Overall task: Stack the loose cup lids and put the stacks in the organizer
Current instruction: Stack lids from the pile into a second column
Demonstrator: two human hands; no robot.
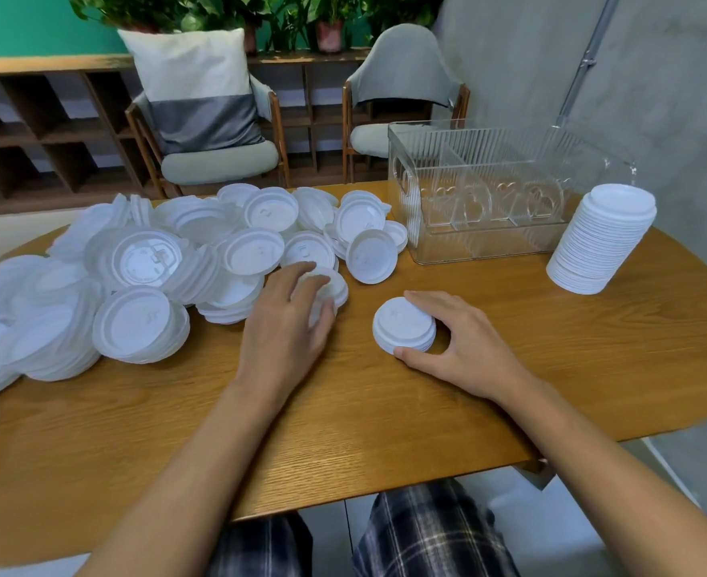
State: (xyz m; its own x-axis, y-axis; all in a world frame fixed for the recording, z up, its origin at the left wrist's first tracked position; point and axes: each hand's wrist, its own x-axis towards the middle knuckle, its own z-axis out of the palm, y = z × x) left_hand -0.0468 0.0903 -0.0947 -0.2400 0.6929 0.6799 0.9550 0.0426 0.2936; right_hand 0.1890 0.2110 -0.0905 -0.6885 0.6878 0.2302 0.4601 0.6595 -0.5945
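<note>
Holding one short stack, right hand, one tall stack

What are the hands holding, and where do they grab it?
The right hand grips a lid stack by its sides, thumb in front. The left hand curls over a loose lid at its rim.

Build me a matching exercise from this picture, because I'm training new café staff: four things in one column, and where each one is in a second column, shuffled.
Things
1. tall lid stack
2. short lid stack
3. loose lid pile
4. clear organizer

Places
A. heaped on the table's left part, where the left hand grips a lid at its edge
B. in the right hand's grip
C. at the table's far edge, no lids inside
D. standing free, right of the organizer

Pairs: 1-D, 2-B, 3-A, 4-C
</note>
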